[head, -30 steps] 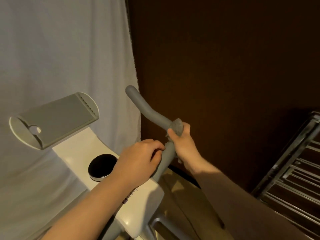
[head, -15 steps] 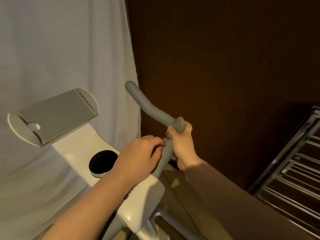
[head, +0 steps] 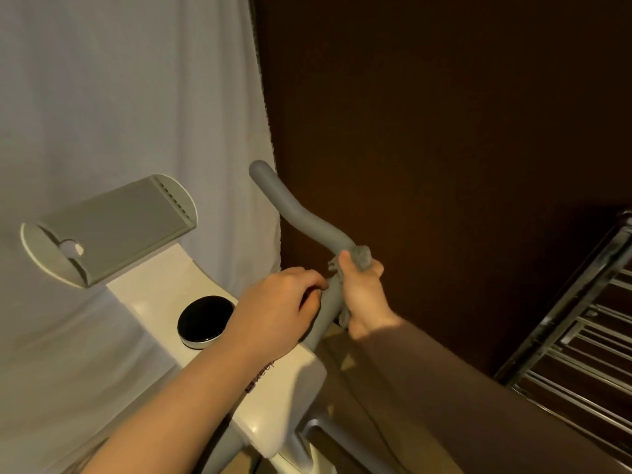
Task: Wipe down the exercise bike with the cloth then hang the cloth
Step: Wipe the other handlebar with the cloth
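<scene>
The exercise bike has a white console body [head: 164, 285] and a grey curved handlebar [head: 294, 213] rising toward the upper middle. My right hand [head: 362, 292] grips a grey cloth [head: 360, 256] wrapped around the handlebar at its bend; cloth ends stick out above and below the fist. My left hand [head: 277, 319] grips the lower part of the same handlebar, just left of the right hand, fingers curled round the bar.
A grey tablet holder [head: 113, 230] juts up left of the console, with a round black knob [head: 205, 319] below it. A white sheet [head: 119, 97] hangs behind. A dark wall fills the right; a metal drying rack [head: 588, 336] stands at the lower right.
Both hands keep their hold on the handlebar. The right hand with the cloth has shifted only slightly along the bar; the view has drifted a little.
</scene>
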`<state>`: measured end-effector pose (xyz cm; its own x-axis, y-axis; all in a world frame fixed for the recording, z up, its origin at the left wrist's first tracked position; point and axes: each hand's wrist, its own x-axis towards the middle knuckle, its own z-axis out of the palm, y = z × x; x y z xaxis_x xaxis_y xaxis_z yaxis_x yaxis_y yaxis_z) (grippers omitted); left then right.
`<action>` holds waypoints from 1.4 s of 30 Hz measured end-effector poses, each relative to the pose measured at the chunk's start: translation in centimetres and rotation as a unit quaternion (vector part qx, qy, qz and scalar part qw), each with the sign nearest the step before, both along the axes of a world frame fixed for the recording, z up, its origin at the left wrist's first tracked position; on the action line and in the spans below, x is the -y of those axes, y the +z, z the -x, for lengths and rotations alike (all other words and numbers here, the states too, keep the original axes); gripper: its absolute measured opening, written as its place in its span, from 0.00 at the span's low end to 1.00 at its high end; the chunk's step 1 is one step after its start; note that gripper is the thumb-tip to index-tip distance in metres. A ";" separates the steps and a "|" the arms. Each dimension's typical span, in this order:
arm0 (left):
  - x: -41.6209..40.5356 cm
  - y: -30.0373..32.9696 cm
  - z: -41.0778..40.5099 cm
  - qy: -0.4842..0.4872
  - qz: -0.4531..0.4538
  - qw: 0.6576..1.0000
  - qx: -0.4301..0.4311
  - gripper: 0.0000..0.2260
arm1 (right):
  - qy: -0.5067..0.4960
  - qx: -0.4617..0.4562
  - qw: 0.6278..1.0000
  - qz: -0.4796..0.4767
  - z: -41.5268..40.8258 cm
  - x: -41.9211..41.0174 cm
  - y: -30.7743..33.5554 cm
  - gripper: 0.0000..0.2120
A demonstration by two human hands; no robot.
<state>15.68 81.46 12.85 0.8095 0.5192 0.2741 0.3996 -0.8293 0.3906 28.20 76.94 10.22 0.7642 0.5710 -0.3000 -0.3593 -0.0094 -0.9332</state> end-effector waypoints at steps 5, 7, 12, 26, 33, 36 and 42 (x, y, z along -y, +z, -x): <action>0.0 0.0 0.3 0.007 0.003 1.000 -0.005 0.09 | -0.026 0.015 1.000 0.000 2.5 0.7 -0.3 0.27; 0.0 0.2 0.1 0.017 -0.003 1.000 -0.004 0.09 | -0.016 0.006 1.000 0.013 2.4 0.8 -0.4 0.28; 0.5 0.5 0.7 0.070 -0.049 0.996 0.010 0.07 | -0.016 0.109 0.994 0.006 2.0 1.1 -0.1 0.26; 0.6 -0.4 6.4 0.132 0.017 0.989 0.067 0.08 | 0.142 0.535 0.826 0.106 2.6 3.5 -0.7 0.25; 0.4 -0.5 6.5 0.131 0.022 0.987 0.094 0.09 | 0.270 0.644 0.710 0.088 -1.1 3.3 1.5 0.17; 0.5 -0.5 6.3 0.139 0.005 0.987 0.086 0.08 | 0.280 0.674 0.678 0.088 0.0 3.4 1.3 0.19; 0.4 -0.5 6.3 0.144 0.014 0.986 0.083 0.07 | 0.324 0.677 0.653 0.102 -1.8 2.2 2.8 0.15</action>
